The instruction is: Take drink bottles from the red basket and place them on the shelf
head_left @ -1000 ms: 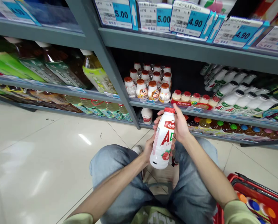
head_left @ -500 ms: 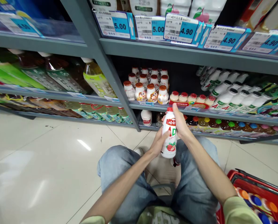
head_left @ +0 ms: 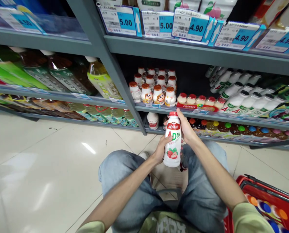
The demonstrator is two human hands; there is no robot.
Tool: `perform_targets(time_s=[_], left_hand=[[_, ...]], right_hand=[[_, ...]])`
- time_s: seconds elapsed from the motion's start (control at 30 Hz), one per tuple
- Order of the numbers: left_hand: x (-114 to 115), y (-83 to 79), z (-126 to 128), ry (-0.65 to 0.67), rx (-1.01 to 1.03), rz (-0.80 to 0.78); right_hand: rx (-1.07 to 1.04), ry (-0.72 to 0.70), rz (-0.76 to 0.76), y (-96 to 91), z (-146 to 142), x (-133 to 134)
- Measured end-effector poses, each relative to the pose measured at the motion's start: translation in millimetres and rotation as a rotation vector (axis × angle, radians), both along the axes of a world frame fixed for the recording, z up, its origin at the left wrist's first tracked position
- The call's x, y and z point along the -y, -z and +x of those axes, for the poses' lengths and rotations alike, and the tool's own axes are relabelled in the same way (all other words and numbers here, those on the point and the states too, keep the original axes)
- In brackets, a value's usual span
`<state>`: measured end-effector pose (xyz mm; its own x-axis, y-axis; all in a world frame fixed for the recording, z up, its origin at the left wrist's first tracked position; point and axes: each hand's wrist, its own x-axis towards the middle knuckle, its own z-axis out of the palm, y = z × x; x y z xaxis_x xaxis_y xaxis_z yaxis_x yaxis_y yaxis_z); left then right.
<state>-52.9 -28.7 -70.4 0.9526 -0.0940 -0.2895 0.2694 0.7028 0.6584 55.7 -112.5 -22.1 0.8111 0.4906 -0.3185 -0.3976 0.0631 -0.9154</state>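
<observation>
Between my knees I hold up a white milk drink bottle [head_left: 172, 142] with a red cap, a red band and a strawberry picture, its label facing me. My left hand [head_left: 161, 147] is wrapped round its left side, with the thumb across the label. From the right, my right hand [head_left: 186, 127] grips the upper part near the cap; some of its fingers are hidden behind the bottle. Just beyond stand small orange-capped bottles [head_left: 158, 95] in shrink-wrapped packs, and a red-banded pack of little bottles [head_left: 199, 103] sits beside them.
Black-capped white bottles [head_left: 241, 100] lie on the shelf at the right. Larger tea bottles [head_left: 61, 74] fill the left shelf. Price tags [head_left: 190, 27] line the upper shelf edge. A red basket [head_left: 277, 191] holding several capped bottles stands on the floor at my right.
The bottle has shifted slightly left and turned so its label faces me more fully. Both hands keep hold of it, and the view has tilted a little.
</observation>
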Motion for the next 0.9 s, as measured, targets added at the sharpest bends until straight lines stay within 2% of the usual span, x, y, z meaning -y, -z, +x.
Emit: perform_targets(time_s=[0.1,0.17,0.33,0.4,0.53,0.6,0.77,0.9], left_hand=[[-4,2.8,-2,0.116,-0.004,-0.096],[-4,5.1,-3,0.140,-0.009,-0.106],[3,3.3,-2,-0.028,-0.002,0.053],[4,1.2,0,-0.056,0.004,0.126],[-1,-0.1,6,-0.165,0.083,0.365],[-5,1.3,9,-0.207,0.096,0.406],[-10,9.9,5,-0.123,0.018,0.201],[-14,14.2,-4,-0.038,-0.033,0.022]], right_hand=[[0.015,-0.021,0.006,-2.7,-1,1],[0.014,-0.022,0.022,-4.7,-3,0],[-0.036,0.072,0.128,-10.0,-10,-4],[-0.040,0.136,0.147,-10.7,-13,-6],[-0.020,0.230,0.173,-4.6,-14,-10],[-0.038,0.233,0.191,-0.6,-13,-12],[-0.100,0.234,0.230,-1.0,-12,-13],[-0.040,0.201,0.222,-6.4,-14,-11]])
